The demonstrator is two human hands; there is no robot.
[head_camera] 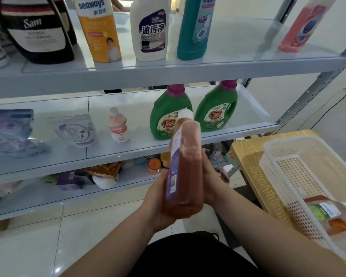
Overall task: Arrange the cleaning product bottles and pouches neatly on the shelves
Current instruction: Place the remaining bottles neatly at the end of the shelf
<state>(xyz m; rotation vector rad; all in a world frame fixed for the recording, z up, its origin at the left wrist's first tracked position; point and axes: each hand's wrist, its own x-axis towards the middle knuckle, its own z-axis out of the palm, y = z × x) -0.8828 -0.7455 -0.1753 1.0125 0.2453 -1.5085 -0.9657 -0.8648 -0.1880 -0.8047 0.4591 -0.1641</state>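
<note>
Item: amber bottle (185, 166), white cap, purple label; roughly upright, held near the viewer in front of the middle shelf (138, 150). Left hand (158, 204): wrapped round the lower left side and base. Right hand (209, 176): gripping the right side, higher up. The hands are close together, with the bottle clamped between them. Beyond the cap: green bottles (169, 116), two, standing on that shelf. Right: white basket (288, 172) holding a similar bottle (328, 214) lying down
</note>
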